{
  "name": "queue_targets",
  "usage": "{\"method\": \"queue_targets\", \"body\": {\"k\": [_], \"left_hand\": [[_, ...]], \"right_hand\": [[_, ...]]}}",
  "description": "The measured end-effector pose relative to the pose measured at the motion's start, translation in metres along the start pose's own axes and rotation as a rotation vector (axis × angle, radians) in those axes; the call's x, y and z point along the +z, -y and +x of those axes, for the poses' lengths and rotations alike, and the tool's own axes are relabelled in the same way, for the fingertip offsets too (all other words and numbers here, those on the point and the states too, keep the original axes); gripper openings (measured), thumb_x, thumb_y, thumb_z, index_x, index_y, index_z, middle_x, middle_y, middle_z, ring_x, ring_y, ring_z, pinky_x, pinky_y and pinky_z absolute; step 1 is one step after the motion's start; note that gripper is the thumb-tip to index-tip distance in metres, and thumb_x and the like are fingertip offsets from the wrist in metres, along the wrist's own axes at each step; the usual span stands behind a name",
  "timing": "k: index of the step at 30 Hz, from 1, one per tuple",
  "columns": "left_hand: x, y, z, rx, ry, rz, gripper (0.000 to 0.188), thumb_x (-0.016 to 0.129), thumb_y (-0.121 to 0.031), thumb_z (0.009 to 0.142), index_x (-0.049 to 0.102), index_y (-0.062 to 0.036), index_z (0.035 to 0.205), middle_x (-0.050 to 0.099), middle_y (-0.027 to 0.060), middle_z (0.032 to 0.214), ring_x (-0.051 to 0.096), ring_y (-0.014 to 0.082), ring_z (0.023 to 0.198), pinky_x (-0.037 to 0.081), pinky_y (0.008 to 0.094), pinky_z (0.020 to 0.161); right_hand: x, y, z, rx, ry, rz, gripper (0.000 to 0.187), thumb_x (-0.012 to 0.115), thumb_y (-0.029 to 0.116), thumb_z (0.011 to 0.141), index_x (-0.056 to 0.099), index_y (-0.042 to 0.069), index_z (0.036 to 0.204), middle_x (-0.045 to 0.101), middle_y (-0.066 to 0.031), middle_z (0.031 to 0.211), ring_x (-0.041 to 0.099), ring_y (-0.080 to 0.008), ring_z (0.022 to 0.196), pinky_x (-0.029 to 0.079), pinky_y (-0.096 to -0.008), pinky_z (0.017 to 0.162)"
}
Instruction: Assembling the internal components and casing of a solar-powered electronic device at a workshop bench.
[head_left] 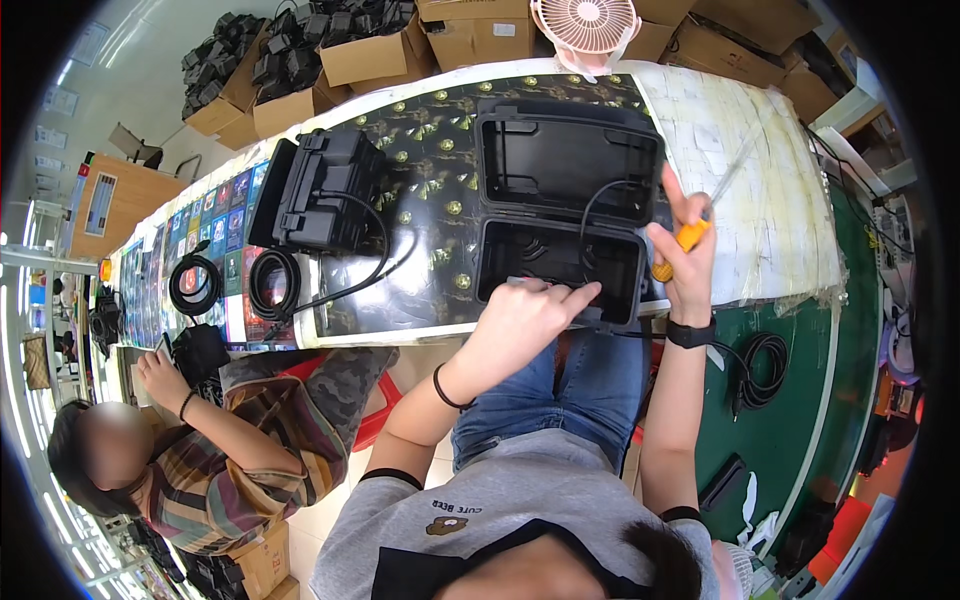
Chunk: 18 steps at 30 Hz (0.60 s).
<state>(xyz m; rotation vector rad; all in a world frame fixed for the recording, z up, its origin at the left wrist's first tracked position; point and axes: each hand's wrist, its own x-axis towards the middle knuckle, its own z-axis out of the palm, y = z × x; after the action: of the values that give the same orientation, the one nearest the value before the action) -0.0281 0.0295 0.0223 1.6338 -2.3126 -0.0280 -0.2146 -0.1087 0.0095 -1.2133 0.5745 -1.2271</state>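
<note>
A black plastic box [640, 300] lies on the table in front of me with its lid [570, 165] swung back on the far side. A thin black cable [585, 225] loops from the lid area into the lower half. My left hand [530, 318] reaches over the near wall into that half, one finger stretched right, the others bent; what they grip is hidden. Beside the box's right side, my right hand [690, 262] is closed around the orange handle of a screwdriver [692, 235]. Its blade slants up and away to the right.
A closed black box [325, 190] with coiled cables [275, 285] stands to the left. A pink fan [588, 22] sits at the far edge, before cardboard boxes [375, 58]. A co-worker [230, 460] sits at my left. Another coiled cable [765, 365] lies on the green surface at right.
</note>
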Motion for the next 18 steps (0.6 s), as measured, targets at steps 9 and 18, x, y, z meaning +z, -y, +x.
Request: {"method": "queue_targets", "body": {"k": [9, 18], "left_hand": [[0.006, 0.014, 0.004, 0.057, -0.035, -0.075, 0.054, 0.073, -0.029, 0.072, 0.063, -0.0184, 0.125, 0.064, 0.0006, 0.073, 0.065, 0.0171, 0.067, 0.053, 0.0287, 0.058], [0.007, 0.019, 0.017, 0.011, -0.002, -0.016, 0.047, 0.071, -0.036, 0.078, 0.064, -0.0217, 0.123, 0.063, 0.0011, 0.069, 0.066, 0.0181, 0.069, 0.053, 0.0309, 0.062]], "right_hand": [[0.009, 0.006, 0.012, -0.025, -0.007, 0.088, 0.033, 0.069, 0.001, 0.085, 0.042, 0.015, 0.097, 0.065, -0.0152, 0.115, 0.054, -0.0014, 0.065, 0.044, -0.0145, 0.049], [0.033, 0.017, -0.003, -0.189, -0.165, -0.195, 0.032, 0.079, 0.015, 0.083, 0.05, 0.009, 0.096, 0.048, 0.0022, 0.085, 0.044, -0.0061, 0.075, 0.041, -0.0207, 0.074]]}}
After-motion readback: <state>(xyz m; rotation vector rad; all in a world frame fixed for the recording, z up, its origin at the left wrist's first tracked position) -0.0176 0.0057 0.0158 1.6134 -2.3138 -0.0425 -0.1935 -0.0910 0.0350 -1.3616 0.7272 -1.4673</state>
